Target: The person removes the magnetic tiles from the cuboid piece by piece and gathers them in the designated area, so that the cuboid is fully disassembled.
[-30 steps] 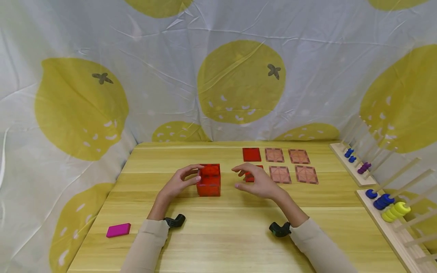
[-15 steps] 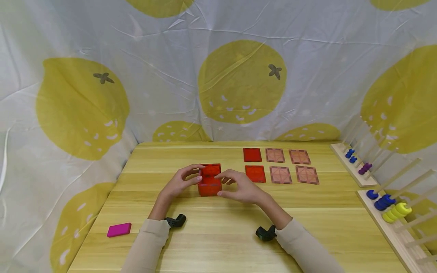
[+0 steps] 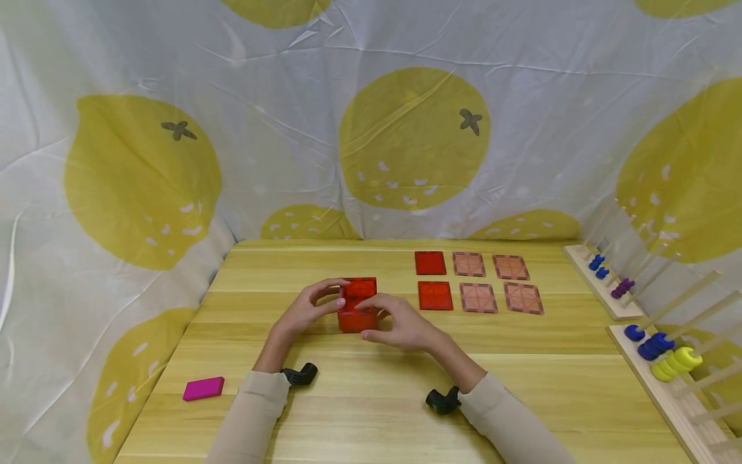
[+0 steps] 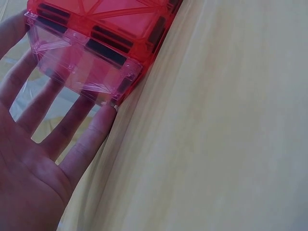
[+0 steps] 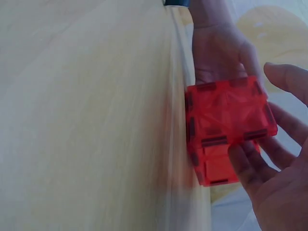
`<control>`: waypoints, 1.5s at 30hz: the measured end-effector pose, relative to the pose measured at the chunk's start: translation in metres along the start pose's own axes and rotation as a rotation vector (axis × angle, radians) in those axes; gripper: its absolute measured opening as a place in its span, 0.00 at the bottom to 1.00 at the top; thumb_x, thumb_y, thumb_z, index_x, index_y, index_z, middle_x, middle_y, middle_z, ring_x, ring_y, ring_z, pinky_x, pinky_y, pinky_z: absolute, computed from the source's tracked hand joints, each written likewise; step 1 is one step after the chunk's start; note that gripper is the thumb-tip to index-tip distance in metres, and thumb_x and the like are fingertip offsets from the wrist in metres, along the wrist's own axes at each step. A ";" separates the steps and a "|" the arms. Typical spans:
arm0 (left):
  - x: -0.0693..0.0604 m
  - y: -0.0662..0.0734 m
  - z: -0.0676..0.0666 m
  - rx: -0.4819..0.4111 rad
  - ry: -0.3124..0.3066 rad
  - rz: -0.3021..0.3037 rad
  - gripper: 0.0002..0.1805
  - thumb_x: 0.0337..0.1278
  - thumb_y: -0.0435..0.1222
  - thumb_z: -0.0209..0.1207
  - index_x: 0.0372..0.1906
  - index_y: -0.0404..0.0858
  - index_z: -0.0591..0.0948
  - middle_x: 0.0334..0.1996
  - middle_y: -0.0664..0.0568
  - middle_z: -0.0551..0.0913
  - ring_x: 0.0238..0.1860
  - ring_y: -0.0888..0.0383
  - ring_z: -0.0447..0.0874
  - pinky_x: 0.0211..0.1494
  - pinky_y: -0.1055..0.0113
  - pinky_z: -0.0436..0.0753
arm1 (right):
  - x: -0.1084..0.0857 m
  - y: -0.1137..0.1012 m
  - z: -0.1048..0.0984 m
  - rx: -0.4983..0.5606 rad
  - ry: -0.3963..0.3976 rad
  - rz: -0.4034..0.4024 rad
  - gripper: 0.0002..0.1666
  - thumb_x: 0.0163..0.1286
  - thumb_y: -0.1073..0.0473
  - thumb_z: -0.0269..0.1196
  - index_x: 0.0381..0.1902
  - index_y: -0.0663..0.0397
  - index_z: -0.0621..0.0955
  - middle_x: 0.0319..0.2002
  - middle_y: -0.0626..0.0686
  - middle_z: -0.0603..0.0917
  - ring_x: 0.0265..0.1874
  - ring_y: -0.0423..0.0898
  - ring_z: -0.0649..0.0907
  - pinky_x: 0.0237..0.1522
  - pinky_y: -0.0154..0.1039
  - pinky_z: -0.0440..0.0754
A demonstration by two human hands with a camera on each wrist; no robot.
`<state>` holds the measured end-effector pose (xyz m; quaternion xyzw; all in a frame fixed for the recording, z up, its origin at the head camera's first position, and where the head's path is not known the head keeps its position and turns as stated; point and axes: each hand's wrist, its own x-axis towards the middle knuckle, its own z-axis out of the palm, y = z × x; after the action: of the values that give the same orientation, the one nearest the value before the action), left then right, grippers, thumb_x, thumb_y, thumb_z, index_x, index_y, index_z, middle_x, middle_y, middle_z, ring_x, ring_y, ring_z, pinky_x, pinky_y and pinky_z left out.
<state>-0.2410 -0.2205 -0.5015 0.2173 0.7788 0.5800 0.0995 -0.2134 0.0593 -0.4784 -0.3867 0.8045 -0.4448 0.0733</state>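
Note:
A small box of translucent red magnetic tiles [image 3: 356, 323] stands on the table, its top uncovered. My left hand [image 3: 304, 309] holds its left side, thumb at the top edge and a finger reaching to the far corner. The left wrist view shows those fingers against a paler pink side tile [image 4: 79, 62]. My right hand [image 3: 402, 327] is at the box's right side with loosely bent fingers. In the right wrist view its fingers [image 5: 243, 168] touch the box, while the thumb stands apart. The right hand partly hides the box's right side.
Two red tiles [image 3: 435, 296] and several pale pink tiles [image 3: 478, 298] lie flat in rows at back right. A magenta block [image 3: 203, 388] lies front left. Pegged wooden racks [image 3: 643, 367] with coloured beads line the right edge. A lemon-print cloth [image 3: 278, 129] hangs behind.
My right hand has moved left from near the red tiles to the box, uncovering the nearer red tile. The left hand and the box have stayed in place.

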 end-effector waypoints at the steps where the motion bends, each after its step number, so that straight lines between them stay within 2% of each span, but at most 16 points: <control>1: 0.000 0.000 0.000 0.002 0.000 0.001 0.24 0.73 0.39 0.61 0.69 0.42 0.76 0.71 0.43 0.75 0.73 0.35 0.69 0.72 0.35 0.71 | 0.001 0.000 0.001 -0.003 -0.001 0.002 0.28 0.68 0.47 0.71 0.63 0.47 0.81 0.58 0.45 0.83 0.51 0.45 0.82 0.57 0.48 0.84; 6: 0.000 0.001 0.001 0.011 0.000 0.000 0.25 0.73 0.40 0.61 0.70 0.41 0.75 0.71 0.42 0.75 0.73 0.36 0.69 0.71 0.35 0.71 | 0.003 -0.001 0.005 -0.038 -0.004 0.024 0.28 0.68 0.46 0.71 0.63 0.43 0.81 0.58 0.44 0.84 0.53 0.43 0.81 0.56 0.42 0.84; 12: 0.000 0.003 0.001 0.010 -0.001 -0.001 0.24 0.73 0.39 0.61 0.70 0.42 0.75 0.71 0.43 0.75 0.74 0.36 0.69 0.71 0.35 0.71 | 0.008 -0.005 0.008 -0.082 -0.005 0.029 0.27 0.70 0.43 0.69 0.64 0.41 0.82 0.58 0.44 0.83 0.55 0.42 0.80 0.58 0.42 0.82; 20: 0.000 0.003 0.001 0.005 0.006 -0.010 0.24 0.73 0.39 0.61 0.69 0.43 0.76 0.71 0.43 0.75 0.73 0.36 0.69 0.72 0.35 0.70 | 0.019 -0.002 0.017 -0.135 0.051 0.037 0.15 0.73 0.54 0.66 0.56 0.43 0.87 0.47 0.44 0.84 0.49 0.40 0.81 0.55 0.39 0.80; 25: 0.000 0.001 0.001 0.012 0.002 -0.007 0.23 0.73 0.39 0.61 0.69 0.44 0.76 0.71 0.43 0.75 0.73 0.37 0.70 0.72 0.36 0.71 | 0.019 -0.001 0.017 -0.134 0.085 0.030 0.13 0.72 0.58 0.67 0.53 0.44 0.89 0.45 0.44 0.86 0.47 0.40 0.83 0.54 0.40 0.82; 32: 0.000 0.003 0.002 0.007 0.012 -0.003 0.23 0.73 0.38 0.61 0.69 0.41 0.77 0.71 0.43 0.75 0.73 0.37 0.70 0.73 0.36 0.70 | 0.009 -0.002 0.011 -0.145 0.135 0.043 0.12 0.72 0.56 0.68 0.51 0.43 0.88 0.45 0.42 0.86 0.42 0.39 0.82 0.45 0.35 0.83; 38: 0.001 0.003 0.003 0.000 0.017 -0.007 0.23 0.73 0.39 0.61 0.69 0.43 0.77 0.73 0.48 0.72 0.73 0.38 0.70 0.72 0.37 0.71 | -0.005 0.001 -0.001 -0.068 0.233 0.073 0.10 0.70 0.59 0.70 0.47 0.47 0.85 0.42 0.43 0.86 0.40 0.40 0.83 0.41 0.34 0.85; 42: 0.001 0.000 0.002 -0.009 0.005 0.044 0.26 0.69 0.35 0.64 0.69 0.40 0.75 0.74 0.48 0.67 0.73 0.37 0.68 0.70 0.38 0.74 | -0.016 0.004 -0.012 -0.028 0.294 0.084 0.09 0.69 0.59 0.71 0.44 0.47 0.83 0.35 0.44 0.85 0.35 0.39 0.83 0.36 0.35 0.84; 45: 0.001 -0.002 0.002 -0.032 -0.027 0.097 0.33 0.60 0.29 0.70 0.70 0.36 0.73 0.72 0.45 0.63 0.73 0.35 0.66 0.67 0.42 0.78 | -0.027 0.007 -0.021 0.004 0.310 0.116 0.13 0.69 0.58 0.72 0.50 0.46 0.84 0.33 0.45 0.84 0.31 0.39 0.82 0.35 0.34 0.84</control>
<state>-0.2420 -0.2190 -0.5041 0.2607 0.7566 0.5936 0.0852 -0.2084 0.0938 -0.4772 -0.2660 0.8262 -0.4959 -0.0254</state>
